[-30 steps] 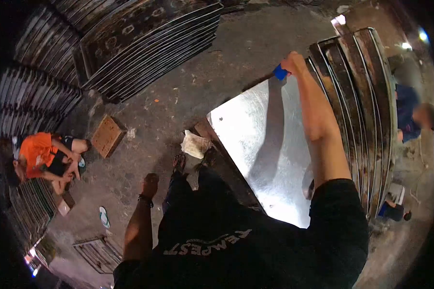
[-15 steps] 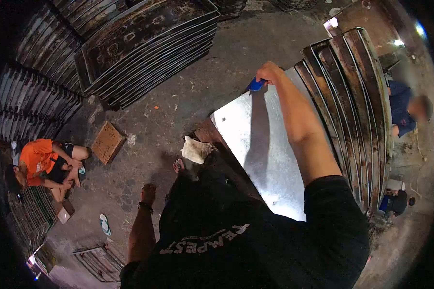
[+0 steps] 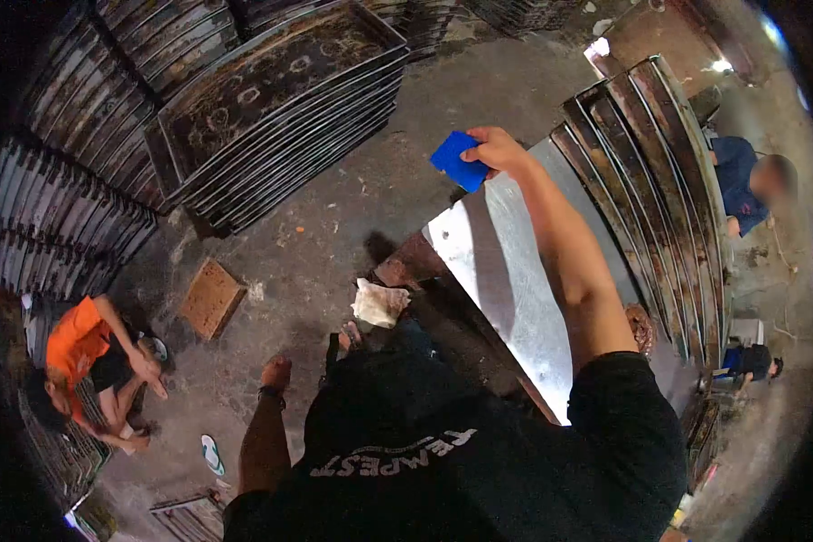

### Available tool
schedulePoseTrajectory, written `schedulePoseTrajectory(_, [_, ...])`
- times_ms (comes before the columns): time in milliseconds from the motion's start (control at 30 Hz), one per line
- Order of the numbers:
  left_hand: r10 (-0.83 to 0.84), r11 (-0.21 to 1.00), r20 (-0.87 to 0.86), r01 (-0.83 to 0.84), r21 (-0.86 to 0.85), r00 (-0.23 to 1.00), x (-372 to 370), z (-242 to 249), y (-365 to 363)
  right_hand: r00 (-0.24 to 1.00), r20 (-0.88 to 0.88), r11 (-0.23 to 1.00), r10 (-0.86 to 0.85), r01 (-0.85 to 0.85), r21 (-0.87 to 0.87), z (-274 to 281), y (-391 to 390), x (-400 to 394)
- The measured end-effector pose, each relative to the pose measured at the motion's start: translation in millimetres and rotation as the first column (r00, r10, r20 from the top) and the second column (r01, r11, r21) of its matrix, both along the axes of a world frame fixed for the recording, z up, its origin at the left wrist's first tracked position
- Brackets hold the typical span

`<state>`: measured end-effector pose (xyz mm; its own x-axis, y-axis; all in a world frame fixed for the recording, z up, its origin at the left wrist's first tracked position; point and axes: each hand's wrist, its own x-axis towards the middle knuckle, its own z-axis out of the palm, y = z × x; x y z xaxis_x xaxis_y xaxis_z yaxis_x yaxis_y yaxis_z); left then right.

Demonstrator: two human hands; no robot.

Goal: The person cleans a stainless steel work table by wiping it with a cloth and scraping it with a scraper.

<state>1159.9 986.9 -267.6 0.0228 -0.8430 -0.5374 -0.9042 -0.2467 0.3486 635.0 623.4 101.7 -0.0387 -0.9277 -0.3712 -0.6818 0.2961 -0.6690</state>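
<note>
My right hand (image 3: 497,154) is stretched forward, its thumb and fingers pinching a flat blue square piece (image 3: 459,161) by one edge. The blue piece is lifted face-on beyond the far end of a shiny metal sheet (image 3: 537,307). My right forearm reaches over that sheet, and a dark band of shadow falls along it. Low on the left, my left hand (image 3: 276,372) hangs beside my body with its fingers curled in and nothing showing in them. Between my hands, a crumpled off-white cloth (image 3: 379,303) lies near the rusty corner of the stand under the sheet.
Stained metal trays (image 3: 289,81) are piled at the upper left, and more trays (image 3: 646,199) stand at the right. A brown block (image 3: 211,298) and a flip-flop (image 3: 212,454) lie on the floor. One person in orange (image 3: 77,339) sits left; others are at the right.
My right hand has raised the blue piece off the sheet's far edge and turned it so its flat face shows. The view has shifted slightly. The seated person at left has leaned and moved their arms.
</note>
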Motion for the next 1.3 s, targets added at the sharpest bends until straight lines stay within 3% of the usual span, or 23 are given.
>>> schedulePoseTrajectory(67, [0.076,0.997,-0.142,-0.079,-0.012,0.987,-4.1,21.9,-3.2,0.999,-0.003,0.998,0.047,-0.047,0.03,11.5,-2.1,-13.2])
schedulePoseTrajectory(100, [0.145,0.987,-0.263,-0.159,-0.033,0.954,-8.2,39.0,-3.0,0.993,-0.066,0.988,0.097,-0.104,-0.113,-5.7,-11.4,-32.2])
schedulePoseTrajectory(167, [0.157,0.986,-0.23,-0.141,0.085,0.961,-18.8,53.6,-11.1,0.963,-0.205,0.894,0.174,-0.242,-0.377,-61.2,-38.3,-77.3])
schedulePoseTrajectory(200, [0.161,0.981,-0.209,-0.133,0.142,0.965,-22.4,57.9,-14.3,0.926,-0.342,0.86,0.162,-0.302,-0.412,-50.3,-33.5,-72.3])
schedulePoseTrajectory(267, [0.308,0.944,-0.562,-0.322,0.078,0.768,-17.2,14.7,1.4,0.806,-0.584,0.785,0.099,-0.424,-0.452,-19.6,-8.8,-49.0])
schedulePoseTrajectory(333, [0.207,0.94,-0.663,-0.333,-0.068,0.72,-18.1,-19.2,9.9,0.733,-0.673,0.778,0.1,-0.479,-0.407,-29.1,3.8,-43.4])
schedulePoseTrajectory(400, [0.01,0.942,-0.533,-0.186,-0.278,0.846,-20.5,-34.6,12.4,0.655,-0.747,0.755,0.119,-0.548,-0.36,-42.9,17.0,-45.2])
schedulePoseTrajectory(467, [-0.026,0.917,-0.444,-0.156,-0.368,0.896,-23.6,-46.0,15.6,0.573,-0.807,0.714,0.146,-0.626,-0.314,-59.8,32.2,-47.7])
schedulePoseTrajectory(500, [-0.06,0.932,-0.375,-0.082,-0.352,0.925,-23.6,-42.1,13.5,0.518,-0.832,0.739,0.197,-0.636,-0.221,-51.7,48.2,-44.7])
schedulePoseTrajectory(567, [-0.208,0.954,-0.195,0.155,-0.256,0.959,-22.7,-15.3,1.5,0.512,-0.834,0.558,0.208,-0.762,-0.329,-51.2,62.8,-56.3])
schedulePoseTrajectory(600, [-0.182,0.976,-0.215,0.15,-0.158,0.96,-24.4,5.9,-6.0,0.506,-0.837,0.458,0.209,-0.807,-0.374,-50.5,71.8,-63.6])
schedulePoseTrajectory(633, [-0.154,0.988,-0.227,0.145,-0.059,0.962,-26.1,27.0,-13.5,0.511,-0.817,0.676,0.266,-0.704,-0.22,-42.6,77.0,-65.9])
schedulePoseTrajectory(700, [0.216,0.967,-0.412,-0.137,0.213,0.885,-31.7,52.9,-26.4,0.438,-0.831,0.766,0.344,-0.643,-0.022,0.6,81.7,-59.6])
schedulePoseTrajectory(733, [0.206,0.972,-0.4,-0.141,0.185,0.893,-32.0,48.1,-33.1,0.408,-0.829,0.8,0.383,-0.596,0.076,24.2,84.6,-60.4])
schedulePoseTrajectory(833, [0.244,0.967,-0.466,-0.178,0.183,0.851,-30.5,22.5,-52.3,0.561,-0.808,0.859,0.181,-0.489,-0.148,70.4,104.6,-80.6])
schedulePoseTrajectory(867, [0.307,0.948,-0.54,-0.203,0.244,0.784,-35.2,25.0,-62.5,0.733,-0.68,0.868,-0.02,-0.326,-0.376,68.7,114.2,-96.0])
schedulePoseTrajectory(933, [0.486,0.872,-0.722,-0.224,0.434,0.492,-40.4,13.5,-81.7,0.914,-0.339,0.805,-0.222,-0.025,-0.593,76.1,147.3,-103.8])
schedulePoseTrajectory(1000, [0.682,0.727,-0.732,-0.115,0.677,-0.001,-45.1,-8.6,-100.9,0.931,0.16,0.783,-0.327,0.362,-0.506,58.6,184.3,-114.5])
schedulePoseTrajectory(1033, [0.634,0.772,-0.765,-0.043,0.634,0.112,-43.9,-16.2,-113.7,0.835,0.4,0.743,-0.377,0.531,-0.408,51.2,204.0,-118.0])
schedulePoseTrajectory(1133, [0.374,0.863,-0.788,0.127,0.488,0.488,-65.1,-14.7,-150.1,0.442,0.686,0.578,-0.578,0.815,-0.037,40.9,265.7,-106.9])
schedulePoseTrajectory(1200, [0.098,0.927,-0.629,0.158,0.339,0.771,-102.1,42.3,-152.1,0.221,0.786,0.457,-0.578,0.885,0.088,33.6,302.6,-100.7])
schedulePoseTrajectory(1267, [0.201,0.88,-0.577,0.112,0.461,0.792,-126.4,62.0,-160.5,0.093,0.84,0.414,-0.535,0.895,0.165,29.7,338.0,-98.9])
schedulePoseTrajectory(1300, [0.416,0.807,-0.68,0.1,0.582,0.604,-120.9,43.3,-163.7,-0.001,0.868,0.376,-0.497,0.901,0.216,29.6,354.3,-98.7])
